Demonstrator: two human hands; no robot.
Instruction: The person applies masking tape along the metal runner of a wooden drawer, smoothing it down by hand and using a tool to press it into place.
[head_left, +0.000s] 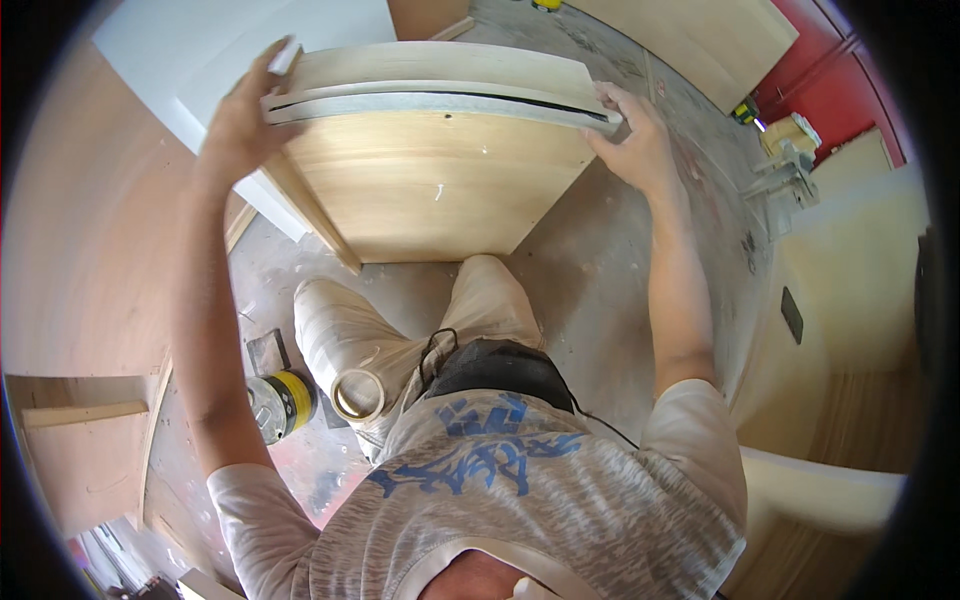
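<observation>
A pale wooden board [440, 68] lies along the top edge of a light wooden cabinet piece [430, 185], which stands upright in front of my knees. A thin dark gap shows between the board and the whitish edge strip below it. My left hand [245, 125] holds the board's left end, fingers over the far side and thumb on the near side. At the right end my right hand [635, 140] grips the same corner area, thumb toward me. The far fingertips of both hands are partly hidden.
A tape roll [358, 394] rests on my left thigh. Beside it on the floor stands a can with a yellow and black label [290, 402]. Large wood panels [80, 250] flank me at left; a clamp-like metal tool [785, 180] and a phone-like dark rectangle [792, 315] lie right.
</observation>
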